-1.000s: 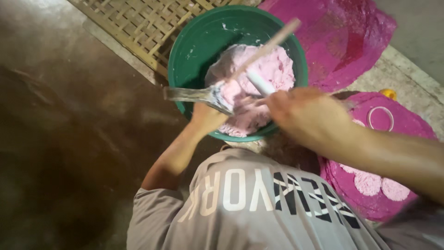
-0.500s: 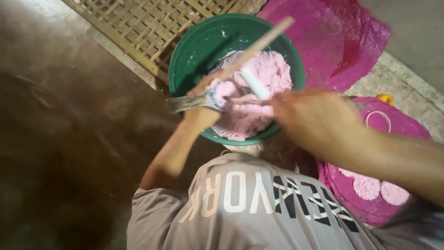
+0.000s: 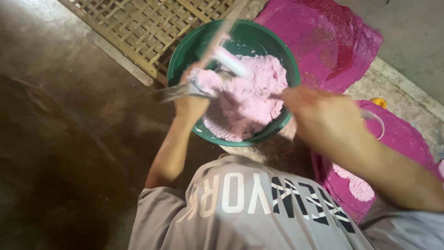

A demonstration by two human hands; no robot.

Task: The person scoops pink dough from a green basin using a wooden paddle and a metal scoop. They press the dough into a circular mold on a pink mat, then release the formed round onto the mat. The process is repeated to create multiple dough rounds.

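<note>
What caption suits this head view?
Left hand holds a metal spoon over pink dough in a green bowl; right hand beside.

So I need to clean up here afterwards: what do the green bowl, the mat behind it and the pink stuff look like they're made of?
The green bowl looks like moulded plastic: smooth, evenly coloured, slightly glossy rim. The mat looks like woven bamboo or cane: flat tan strips crossing in an open lattice. The pink stuff looks like soft, crumbly dough or paste, matte and lumpy; what exactly it is cannot be told.
</note>
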